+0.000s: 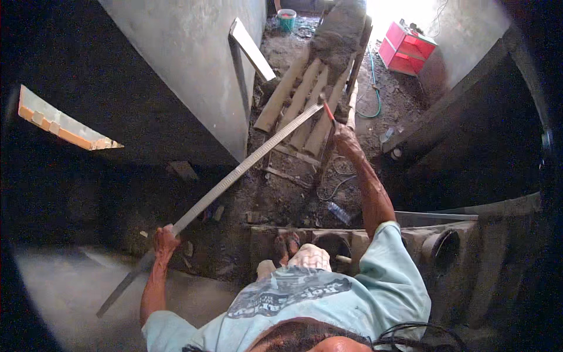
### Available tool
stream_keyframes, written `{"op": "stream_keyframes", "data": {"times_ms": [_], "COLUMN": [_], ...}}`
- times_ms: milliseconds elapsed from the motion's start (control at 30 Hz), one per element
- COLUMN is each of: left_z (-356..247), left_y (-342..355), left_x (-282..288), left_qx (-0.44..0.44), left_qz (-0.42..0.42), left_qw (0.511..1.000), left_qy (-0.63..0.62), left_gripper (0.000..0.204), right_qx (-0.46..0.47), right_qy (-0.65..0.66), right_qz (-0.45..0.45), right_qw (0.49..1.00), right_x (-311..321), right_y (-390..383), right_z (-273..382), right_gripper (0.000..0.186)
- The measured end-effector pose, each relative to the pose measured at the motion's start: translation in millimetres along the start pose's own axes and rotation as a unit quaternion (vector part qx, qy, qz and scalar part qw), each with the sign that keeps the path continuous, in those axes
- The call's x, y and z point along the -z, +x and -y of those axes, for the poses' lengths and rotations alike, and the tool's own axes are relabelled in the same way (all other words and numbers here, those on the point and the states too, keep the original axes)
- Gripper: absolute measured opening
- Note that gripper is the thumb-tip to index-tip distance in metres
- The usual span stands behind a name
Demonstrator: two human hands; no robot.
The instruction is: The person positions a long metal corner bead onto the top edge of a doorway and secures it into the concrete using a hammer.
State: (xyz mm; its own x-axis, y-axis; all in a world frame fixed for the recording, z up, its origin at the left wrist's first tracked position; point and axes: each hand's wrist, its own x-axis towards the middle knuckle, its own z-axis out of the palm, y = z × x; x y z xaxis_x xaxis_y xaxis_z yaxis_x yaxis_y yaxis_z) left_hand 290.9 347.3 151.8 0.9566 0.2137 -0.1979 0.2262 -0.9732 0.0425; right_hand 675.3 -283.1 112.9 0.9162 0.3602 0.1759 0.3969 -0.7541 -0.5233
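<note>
A long, straight pale strip (234, 173) runs slantwise from the lower left to the upper middle. My left hand (166, 239) is closed round it toward its lower end. At the upper end my right hand (347, 144) grips a red-handled tool (329, 111), fingers wrapped round the handle. The tool's dark head lies close to the strip's tip; it looks like a hammer, but the head is small and blurred. Whether it touches the strip I cannot tell. Beyond the tip, several long grey-brown boards (281, 100) lie side by side, with a dark muddy heap (339, 35) at their far end.
A pale plank (252, 50) leans by the grey wall (193, 53). At the back stand a green bucket (287, 21) and a pink drawer unit (406, 51). A teal hose (376, 88) and a clear plastic bottle (339, 213) lie on the littered floor. Round openings (446, 243) line the near ledge.
</note>
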Motion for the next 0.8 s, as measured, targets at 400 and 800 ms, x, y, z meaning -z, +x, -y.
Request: {"op": "stream_keyframes", "data": {"times_ms": [400,800], "left_z": [-42.1,22.0], "left_y": [-30.0,-31.7], "left_x": [59.5,35.8], "left_qx": [0.059,0.05], "left_qz": [-0.031,0.032], "left_qw": [0.997,0.997], "left_qy": [0.041,0.057], "left_gripper": [0.026,0.043], "right_qx": [-0.151,-0.163], "right_qy": [0.061,0.024], "right_qz": [-0.02,-0.191], "right_qw": [0.986,0.968], "right_x": [-82.8,36.0], "right_y": [-2.4,0.3], "right_z": [-50.4,85.3], "right_gripper": [0.034,0.024]}}
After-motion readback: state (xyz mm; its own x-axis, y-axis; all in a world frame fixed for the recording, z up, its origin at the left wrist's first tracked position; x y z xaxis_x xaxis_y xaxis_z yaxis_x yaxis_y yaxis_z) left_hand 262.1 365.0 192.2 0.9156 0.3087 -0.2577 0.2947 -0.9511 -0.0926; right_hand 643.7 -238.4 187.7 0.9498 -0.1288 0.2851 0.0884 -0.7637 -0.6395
